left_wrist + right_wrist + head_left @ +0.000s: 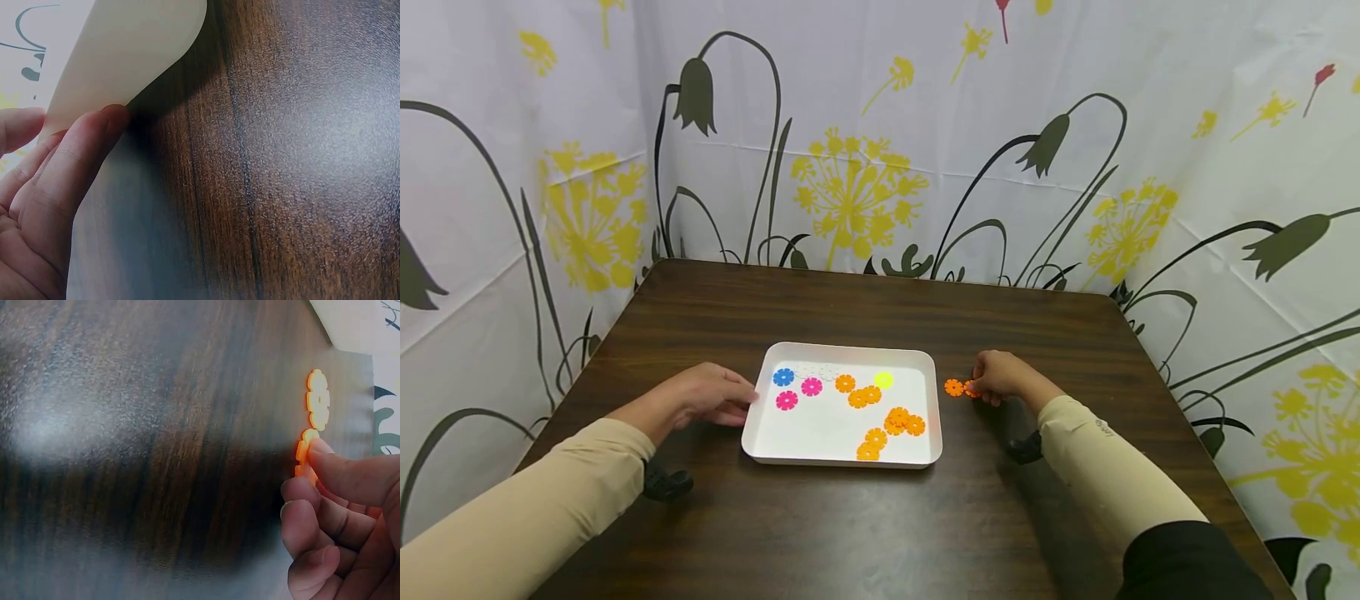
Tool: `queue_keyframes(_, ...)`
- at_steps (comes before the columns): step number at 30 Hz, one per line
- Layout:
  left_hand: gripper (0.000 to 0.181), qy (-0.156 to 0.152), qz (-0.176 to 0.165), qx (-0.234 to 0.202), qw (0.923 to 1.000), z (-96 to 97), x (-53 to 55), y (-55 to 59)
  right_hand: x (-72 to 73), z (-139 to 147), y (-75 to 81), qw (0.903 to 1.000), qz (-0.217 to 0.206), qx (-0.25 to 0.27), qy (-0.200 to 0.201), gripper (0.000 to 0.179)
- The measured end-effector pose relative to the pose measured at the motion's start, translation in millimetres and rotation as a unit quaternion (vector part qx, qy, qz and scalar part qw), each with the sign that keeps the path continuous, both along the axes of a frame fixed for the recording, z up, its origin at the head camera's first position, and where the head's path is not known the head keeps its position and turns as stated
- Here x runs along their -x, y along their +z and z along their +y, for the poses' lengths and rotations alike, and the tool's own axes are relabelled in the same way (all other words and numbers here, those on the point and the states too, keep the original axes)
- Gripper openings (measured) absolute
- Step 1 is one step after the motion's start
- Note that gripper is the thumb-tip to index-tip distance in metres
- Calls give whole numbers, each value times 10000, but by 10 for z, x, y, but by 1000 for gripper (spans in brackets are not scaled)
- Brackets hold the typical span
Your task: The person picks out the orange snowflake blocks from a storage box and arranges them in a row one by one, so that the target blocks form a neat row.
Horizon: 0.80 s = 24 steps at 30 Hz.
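Observation:
A shallow white tray [835,429] lies on the table, with several notched flower-shaped plastic discs in it. My left hand [718,396] holds the tray's left side; in the left wrist view its fingers [75,150] press the tray's outer wall [134,50] and the thumb is at the rim. Right of the tray, my right hand [1003,375] pinches an orange disc [304,453] between thumb and fingers, close to the tabletop. Touching or nearly touching it, another orange disc [953,387] lies flat on the table. Fingers partly hide the pinched disc.
Inside the tray, orange discs [897,420] sit mostly to the right, partly overlapping. A blue disc [783,377], pink discs [812,387], a yellow disc [883,380] and faint clear discs lie toward its back. A flowered curtain [865,100] hangs behind the dark wooden table [820,533].

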<state>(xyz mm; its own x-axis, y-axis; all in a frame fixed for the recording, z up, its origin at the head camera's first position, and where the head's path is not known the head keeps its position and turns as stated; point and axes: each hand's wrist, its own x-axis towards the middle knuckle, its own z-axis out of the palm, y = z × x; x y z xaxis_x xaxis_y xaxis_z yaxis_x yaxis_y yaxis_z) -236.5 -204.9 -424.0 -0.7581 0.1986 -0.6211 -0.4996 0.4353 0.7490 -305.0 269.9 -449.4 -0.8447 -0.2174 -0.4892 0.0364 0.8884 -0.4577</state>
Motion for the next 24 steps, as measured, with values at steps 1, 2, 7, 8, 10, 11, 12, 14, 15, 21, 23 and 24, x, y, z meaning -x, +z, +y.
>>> queue_keyframes(1, 42, -14, 1, -5, 10000, 4, 1, -2, -3, 0, 4, 10000, -6, 0, -24, 24)
queue_keyframes(2, 42, -24, 3, -9, 10000, 7, 2, -3, -6, 2, 14, 10000, -4, -6, -23, 23)
queue_keyframes(7, 42, -71, 7, -1, 10000, 16, 1, 8, 28, -10, 154, 9998, 135, 90, 92, 24)
queue_keyframes(8, 42, -78, 7, 9, 10000, 15, 0, 13, 40, -24, 200, 9997, 127, 164, 98, 25)
queue_keyframes(10, 42, -89, 11, 38, 10000, 7, -5, 22, 80, -65, 293, 9992, 64, 367, 138, 29)
queue_keyframes(11, 42, -88, 18, 52, 9999, 3, -9, 26, 105, -93, 337, 9987, -4, 498, 134, 32)
queue_keyframes(12, 42, -87, 21, 56, 9999, -2, -11, 27, 123, -123, 380, 9979, -83, 629, 105, 35)
queue_keyframes(14, 42, -79, 15, 35, 10000, -7, -12, 25, 149, -185, 465, 9954, -281, 918, 21, 40)
queue_keyframes(15, 42, -69, 11, 13, 10000, -7, -12, 21, 157, -218, 503, 9940, -351, 1031, 9, 42)
queue_keyframes(21, 42, -32, 10, -82, 10000, 9, -4, 8, 117, -487, 675, 9861, -765, 1468, 147, 45)
queue_keyframes(23, 42, -36, 14, -60, 10000, 13, -3, 12, 90, -591, 683, 9839, -922, 1513, 235, 44)
queue_keyframes(24, 42, -40, 18, -40, 10000, 14, -2, 15, 75, -646, 680, 9829, -1014, 1515, 244, 43)
